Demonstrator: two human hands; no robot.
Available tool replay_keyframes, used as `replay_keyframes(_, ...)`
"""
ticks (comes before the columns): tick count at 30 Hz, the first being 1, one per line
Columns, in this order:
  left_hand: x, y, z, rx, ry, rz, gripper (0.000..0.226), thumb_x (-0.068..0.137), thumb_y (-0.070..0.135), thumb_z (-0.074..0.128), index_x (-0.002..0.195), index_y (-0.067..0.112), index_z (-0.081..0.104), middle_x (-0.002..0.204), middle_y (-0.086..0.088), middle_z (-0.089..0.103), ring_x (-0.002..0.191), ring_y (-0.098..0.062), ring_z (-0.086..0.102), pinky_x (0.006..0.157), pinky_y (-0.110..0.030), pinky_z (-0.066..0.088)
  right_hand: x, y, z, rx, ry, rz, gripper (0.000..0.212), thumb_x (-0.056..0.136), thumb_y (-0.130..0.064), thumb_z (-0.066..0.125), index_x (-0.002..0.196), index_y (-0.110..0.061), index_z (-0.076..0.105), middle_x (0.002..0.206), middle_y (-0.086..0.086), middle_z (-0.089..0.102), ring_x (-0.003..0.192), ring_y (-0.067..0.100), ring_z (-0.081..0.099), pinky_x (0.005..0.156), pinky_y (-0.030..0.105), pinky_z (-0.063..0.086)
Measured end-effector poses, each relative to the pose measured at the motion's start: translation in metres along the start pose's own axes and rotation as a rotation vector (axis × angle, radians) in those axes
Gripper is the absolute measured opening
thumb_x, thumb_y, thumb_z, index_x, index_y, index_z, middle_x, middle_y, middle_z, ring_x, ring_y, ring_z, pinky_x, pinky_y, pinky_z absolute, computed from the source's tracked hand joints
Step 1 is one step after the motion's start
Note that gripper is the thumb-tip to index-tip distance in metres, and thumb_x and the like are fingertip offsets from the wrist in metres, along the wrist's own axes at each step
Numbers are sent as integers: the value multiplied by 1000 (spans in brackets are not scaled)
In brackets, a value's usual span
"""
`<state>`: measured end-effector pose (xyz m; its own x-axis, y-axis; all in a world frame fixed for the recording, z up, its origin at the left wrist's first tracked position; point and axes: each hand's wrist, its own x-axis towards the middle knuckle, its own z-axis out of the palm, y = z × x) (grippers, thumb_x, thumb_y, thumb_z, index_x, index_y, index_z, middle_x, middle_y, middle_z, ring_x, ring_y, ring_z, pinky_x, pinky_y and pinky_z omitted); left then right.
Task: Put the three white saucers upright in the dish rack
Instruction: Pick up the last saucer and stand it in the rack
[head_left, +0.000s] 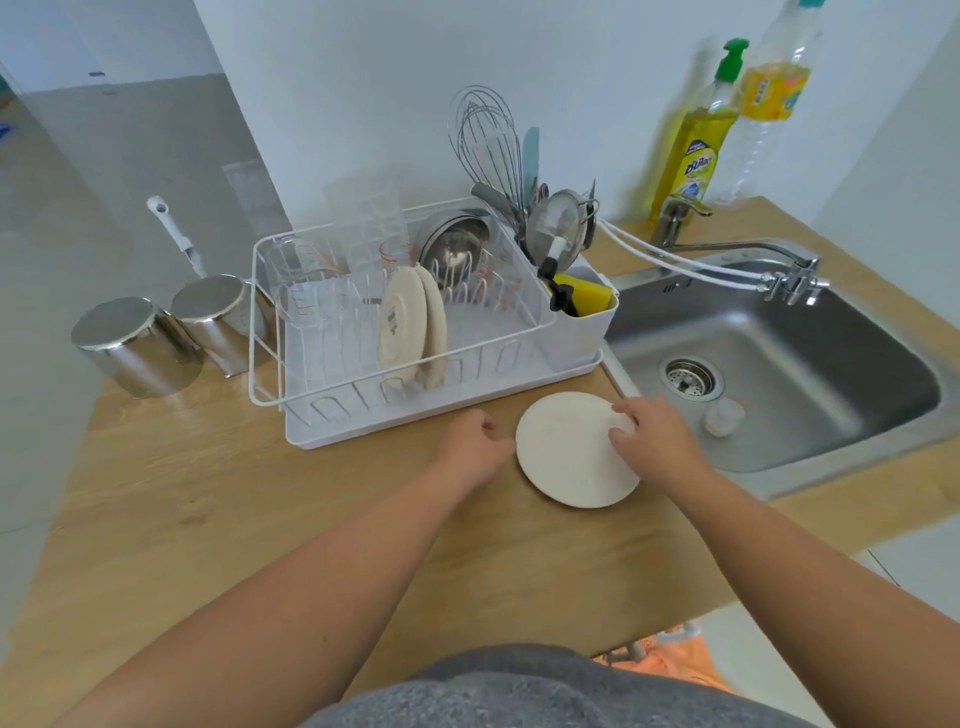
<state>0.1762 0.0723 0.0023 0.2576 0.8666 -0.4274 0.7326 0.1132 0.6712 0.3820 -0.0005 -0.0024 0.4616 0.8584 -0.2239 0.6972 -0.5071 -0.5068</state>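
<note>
Two white saucers stand upright side by side in the white wire dish rack (270, 332): the front saucer (401, 327) shows its underside, and the second saucer (435, 317) stands just behind it. A third white saucer (566, 452) lies flat on the wooden counter in front of the rack. My right hand (649, 441) rests on this saucer's right edge, its fingers curled over the rim. At the saucer's left edge is my left hand (475, 447), fingers loosely curled and touching or nearly touching the rim.
The rack also holds clear measuring cups (306, 275), a steel bowl (457, 239) and a utensil caddy (582, 306) with a whisk, a strainer and a yellow sponge. Two steel canisters (171, 332) stand left of it. A sink (779, 364) with a tap lies to the right, with soap bottles (701, 140) behind.
</note>
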Motion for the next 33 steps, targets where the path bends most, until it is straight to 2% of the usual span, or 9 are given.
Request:
replay_keyframes(3, 2, 5, 11, -59, 10, -56, 43, 79, 30, 67, 119, 16, 60, 120, -4, 65, 102, -26, 67, 93, -42, 54, 1, 10, -2, -27, -5, 60, 36, 84, -20, 55, 119, -14, 59, 115, 12, 54, 102, 32, 56, 84, 39, 48)
replay_keyframes(6, 2, 13, 18, -39, 22, -69, 30, 80, 24, 64, 109, 16, 64, 110, -3, 66, 98, -24, 66, 85, -37, 54, 1, 10, -5, -4, -30, 76, 29, 83, -17, 54, 111, -12, 61, 100, 10, 59, 86, 27, 52, 70, 31, 41)
replay_keyframes(9, 2, 20, 23, -96, 55, -102, 26, 80, 17, 62, 104, 12, 69, 106, -6, 68, 97, -25, 64, 75, -32, 51, 2, 7, -8, -3, -76, 88, 35, 85, -15, 54, 118, -8, 59, 112, 13, 64, 85, 23, 49, 71, 30, 42)
replay_keyframes(11, 2, 18, 27, -192, 71, -146, 22, 79, 13, 62, 99, 10, 69, 106, -10, 69, 97, -28, 66, 83, -37, 56, 2, 7, -9, 46, -83, 100, 35, 85, -15, 56, 119, -9, 59, 113, 12, 64, 87, 22, 51, 74, 32, 45)
replay_keyframes(14, -2, 12, 28, -396, 95, -216, 11, 79, 8, 62, 85, 17, 61, 112, -12, 67, 100, -30, 65, 89, -45, 58, -1, 7, -12, 192, -116, 138, 31, 84, -13, 59, 114, -10, 60, 99, 5, 62, 91, 25, 58, 83, 44, 56)
replay_keyframes(16, -14, 10, 24, -540, 109, -235, 14, 81, 7, 62, 93, 15, 60, 114, -12, 65, 101, -29, 64, 86, -45, 59, -7, 4, -15, 244, -132, 118, 29, 83, -13, 60, 112, -11, 60, 92, 1, 59, 91, 25, 60, 84, 47, 57)
replay_keyframes(21, -57, -4, -6, -686, 151, -168, 20, 83, 11, 66, 103, 12, 61, 108, -10, 67, 100, -28, 67, 79, -45, 60, -24, -28, -29, 349, -182, -22, 11, 83, -13, 61, 93, -19, 60, 94, 3, 65, 81, 21, 61, 71, 41, 56)
replay_keyframes(26, -91, -2, -64, -818, 288, 28, 15, 89, 5, 62, 99, 16, 63, 92, 0, 71, 82, -15, 68, 61, -30, 60, -27, -101, -49, 352, -178, -239, 14, 85, -14, 60, 96, -22, 61, 86, -3, 63, 75, 15, 59, 64, 37, 54)
replay_keyframes(33, -92, 5, -159, -806, 652, 206, 21, 88, 5, 64, 89, 26, 69, 87, -1, 70, 78, -14, 67, 64, -31, 62, 14, -236, -55, 344, -35, -580, 24, 81, -12, 58, 103, -18, 63, 85, -3, 61, 85, 19, 56, 84, 39, 53)
